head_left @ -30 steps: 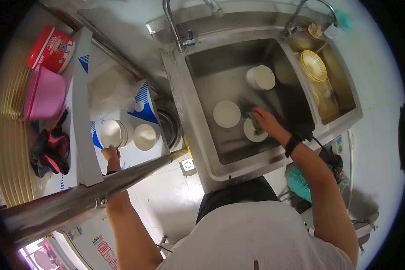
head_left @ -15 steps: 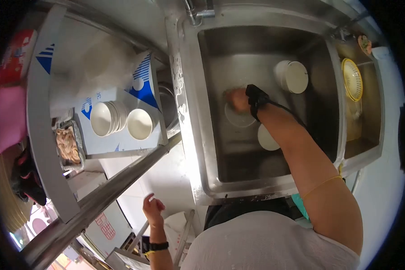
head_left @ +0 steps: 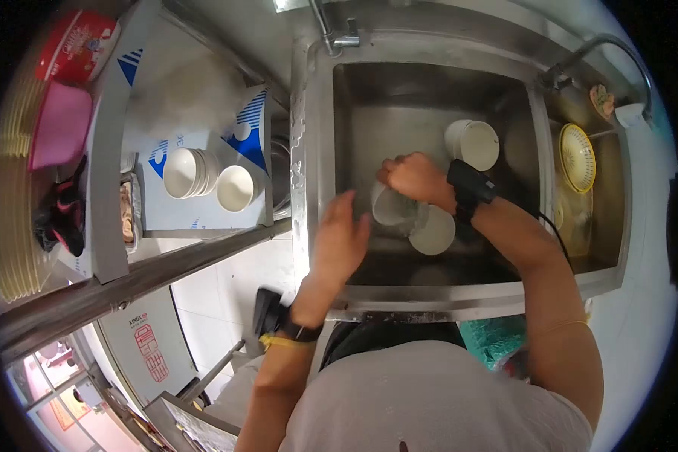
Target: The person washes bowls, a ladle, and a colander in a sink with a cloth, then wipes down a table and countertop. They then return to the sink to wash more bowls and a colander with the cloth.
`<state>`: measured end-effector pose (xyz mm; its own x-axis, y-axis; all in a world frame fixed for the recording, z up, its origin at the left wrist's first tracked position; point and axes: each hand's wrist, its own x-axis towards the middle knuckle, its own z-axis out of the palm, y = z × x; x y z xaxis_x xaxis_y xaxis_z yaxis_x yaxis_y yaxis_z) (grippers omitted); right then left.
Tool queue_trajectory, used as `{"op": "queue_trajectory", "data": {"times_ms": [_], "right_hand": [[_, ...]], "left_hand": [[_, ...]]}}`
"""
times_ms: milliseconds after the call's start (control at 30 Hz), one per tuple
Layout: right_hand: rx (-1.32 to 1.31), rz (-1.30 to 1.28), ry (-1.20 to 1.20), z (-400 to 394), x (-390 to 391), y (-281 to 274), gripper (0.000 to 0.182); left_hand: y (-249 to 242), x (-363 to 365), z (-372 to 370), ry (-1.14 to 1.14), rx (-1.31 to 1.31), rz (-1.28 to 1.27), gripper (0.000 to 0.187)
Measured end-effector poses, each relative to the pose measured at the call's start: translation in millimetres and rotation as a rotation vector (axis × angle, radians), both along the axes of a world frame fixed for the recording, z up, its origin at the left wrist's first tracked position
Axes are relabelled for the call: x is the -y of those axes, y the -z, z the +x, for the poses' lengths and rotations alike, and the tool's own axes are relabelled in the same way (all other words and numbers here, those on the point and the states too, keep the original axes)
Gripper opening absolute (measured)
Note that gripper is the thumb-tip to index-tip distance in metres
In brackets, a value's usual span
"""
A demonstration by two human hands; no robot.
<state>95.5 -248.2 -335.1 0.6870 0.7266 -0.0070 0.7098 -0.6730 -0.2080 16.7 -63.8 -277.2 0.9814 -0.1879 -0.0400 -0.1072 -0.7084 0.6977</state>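
My right hand is inside the large sink basin, its fingers curled at the upper rim of a white bowl. The bowl looks tilted, and part of it is hidden behind the hand. Against it lies a second white bowl. A short stack of white bowls rests farther back on the right of the basin. My left hand, slightly blurred, hovers over the basin's left edge with fingers apart and nothing in them, left of the held bowl.
The steel sink has a faucet at the back. In the smaller right basin sits a yellow-rimmed strainer basket. On the left shelf stand stacked white bowls and a single bowl. A metal rail runs along the shelf front.
My left hand has risen from low beside my body to the sink's left edge. My right hand has lifted the bowl's near rim into view, and the camera view has shifted.
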Motion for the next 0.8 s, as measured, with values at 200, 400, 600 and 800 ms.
{"op": "queue_trajectory", "data": {"times_ms": [200, 400, 600, 800], "right_hand": [[0.320, 0.124, -0.214, -25, 5, -71, 0.008], [0.081, 0.426, 0.424, -29, 31, -43, 0.014], [-0.453, 1.532, 1.332, -71, -1, -8, 0.028], [-0.446, 1.441, 1.433, -69, 28, -16, 0.029]], "left_hand": [[25, 42, 18, 0.058, -0.224, 0.204, 0.037], [31, 52, 10, -0.171, -0.149, -0.075, 0.031], [52, 87, -4, -0.413, -0.047, -0.588, 0.036], [37, 70, 9, -0.258, -0.403, -0.655, 0.027]]}}
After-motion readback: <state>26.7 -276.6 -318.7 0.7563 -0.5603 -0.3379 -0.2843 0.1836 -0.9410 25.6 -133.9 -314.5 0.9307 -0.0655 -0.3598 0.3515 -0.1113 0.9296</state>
